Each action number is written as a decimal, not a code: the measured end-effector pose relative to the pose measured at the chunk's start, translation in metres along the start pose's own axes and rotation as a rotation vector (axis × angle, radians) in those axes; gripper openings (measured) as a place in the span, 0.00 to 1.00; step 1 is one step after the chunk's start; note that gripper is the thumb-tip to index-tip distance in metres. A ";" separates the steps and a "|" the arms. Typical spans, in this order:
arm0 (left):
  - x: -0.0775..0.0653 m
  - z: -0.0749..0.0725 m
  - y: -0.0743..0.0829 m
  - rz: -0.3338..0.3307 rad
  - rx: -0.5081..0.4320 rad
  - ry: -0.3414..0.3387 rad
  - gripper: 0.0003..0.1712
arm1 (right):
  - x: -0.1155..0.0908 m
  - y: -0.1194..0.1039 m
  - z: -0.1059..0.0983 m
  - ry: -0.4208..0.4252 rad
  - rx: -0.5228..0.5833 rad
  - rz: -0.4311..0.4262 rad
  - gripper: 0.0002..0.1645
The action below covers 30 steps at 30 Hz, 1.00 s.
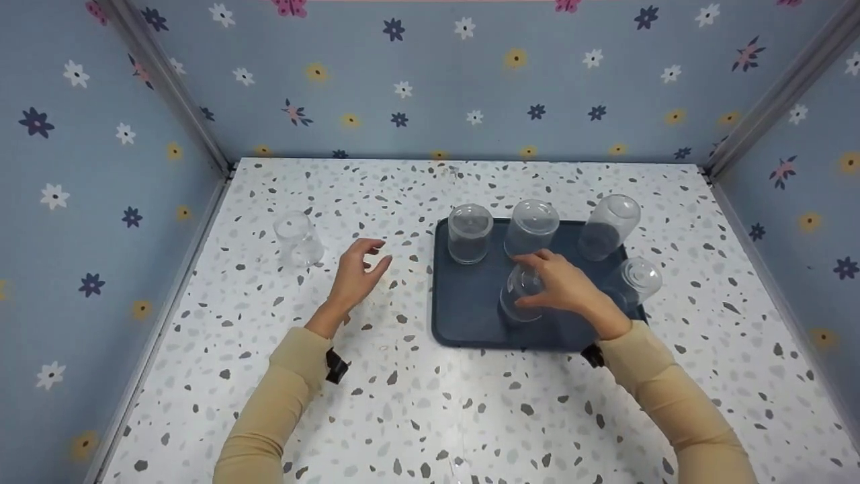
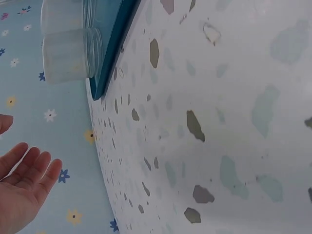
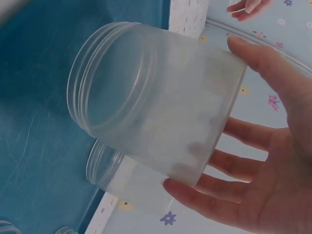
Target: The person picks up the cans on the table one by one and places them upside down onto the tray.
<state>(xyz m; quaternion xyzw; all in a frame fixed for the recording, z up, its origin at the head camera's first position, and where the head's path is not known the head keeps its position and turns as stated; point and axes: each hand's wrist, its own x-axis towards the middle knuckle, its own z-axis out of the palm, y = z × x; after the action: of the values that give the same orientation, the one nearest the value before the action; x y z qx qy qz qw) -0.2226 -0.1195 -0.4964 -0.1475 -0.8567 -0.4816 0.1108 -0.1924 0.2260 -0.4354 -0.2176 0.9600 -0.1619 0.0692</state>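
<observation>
My right hand [image 1: 557, 286] holds a clear plastic jar [image 1: 516, 299] by its base, thumb on one side and fingers on the other. In the right wrist view the jar [image 3: 161, 102] is upside down, its threaded mouth toward the blue tray [image 3: 39, 112]; whether it touches the tray I cannot tell. My left hand [image 1: 356, 272] hovers over the table with loosely bent fingers and holds nothing. Another clear jar [image 1: 299, 238] stands on the table to its left. In the left wrist view the left hand's [image 2: 24, 185] fingers are spread apart from the thumb.
Several more clear jars stand mouth down on the dark blue tray [image 1: 470, 323]: one at back left [image 1: 470, 235], one at back middle [image 1: 531, 228], others along the right side [image 1: 608, 228]. Flowered panels [image 1: 430, 87] wall the speckled white table [image 1: 403, 403] at the back and sides.
</observation>
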 end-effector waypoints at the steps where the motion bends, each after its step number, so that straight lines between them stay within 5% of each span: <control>1: 0.002 -0.002 -0.001 -0.002 0.013 -0.001 0.17 | 0.001 0.001 0.000 -0.008 -0.009 0.003 0.47; 10: 0.016 -0.027 -0.005 0.003 0.135 0.019 0.19 | 0.002 0.009 -0.005 -0.044 -0.057 0.031 0.47; 30: 0.029 -0.065 -0.014 -0.107 0.308 0.036 0.22 | 0.005 0.023 -0.001 -0.077 -0.063 0.043 0.47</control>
<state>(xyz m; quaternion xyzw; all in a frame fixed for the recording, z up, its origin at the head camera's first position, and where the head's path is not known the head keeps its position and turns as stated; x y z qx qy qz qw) -0.2513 -0.1781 -0.4648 -0.0741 -0.9249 -0.3526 0.1217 -0.2059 0.2437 -0.4424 -0.2052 0.9657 -0.1216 0.1028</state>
